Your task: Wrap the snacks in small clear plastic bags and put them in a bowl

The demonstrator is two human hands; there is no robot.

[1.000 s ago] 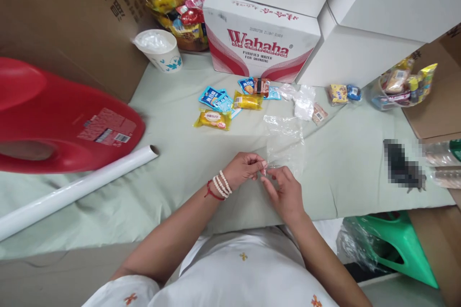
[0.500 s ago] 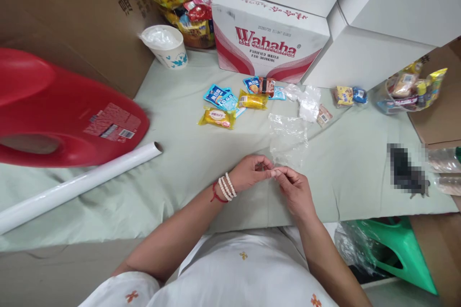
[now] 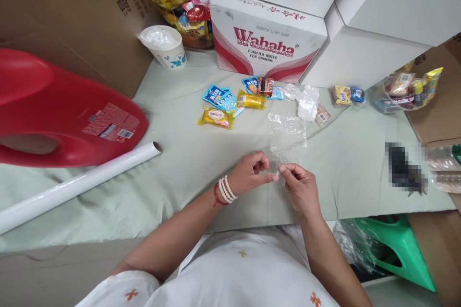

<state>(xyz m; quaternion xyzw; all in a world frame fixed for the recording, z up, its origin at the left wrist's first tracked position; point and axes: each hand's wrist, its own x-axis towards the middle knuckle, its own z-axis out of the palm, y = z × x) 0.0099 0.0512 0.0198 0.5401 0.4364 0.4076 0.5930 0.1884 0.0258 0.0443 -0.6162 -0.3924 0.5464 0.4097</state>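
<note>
My left hand [image 3: 250, 173], with bead bracelets at the wrist, and my right hand [image 3: 300, 187] meet over the pale green cloth [image 3: 187, 153]. Both pinch the near edge of a clear plastic bag [image 3: 287, 136] that lies flat and stretches away from me. Beyond it lie several small snack packets: a yellow one [image 3: 216, 117], blue ones [image 3: 219, 97] and another yellow one [image 3: 251, 100]. A crumpled clear bag [image 3: 306, 102] lies to their right.
A red plastic stool [image 3: 54, 115] lies at the left, with a white roll [image 3: 75, 186] in front of it. A Wahaha carton [image 3: 266, 38], a paper cup [image 3: 164, 48] and snack heaps [image 3: 185, 7] stand behind. More snacks [image 3: 406, 88] sit right, and a green stool [image 3: 396, 244] below.
My hands have drawn slightly apart at the bag's near edge, the right hand shifting a little to the right. The view moved slightly; the packets stayed put.
</note>
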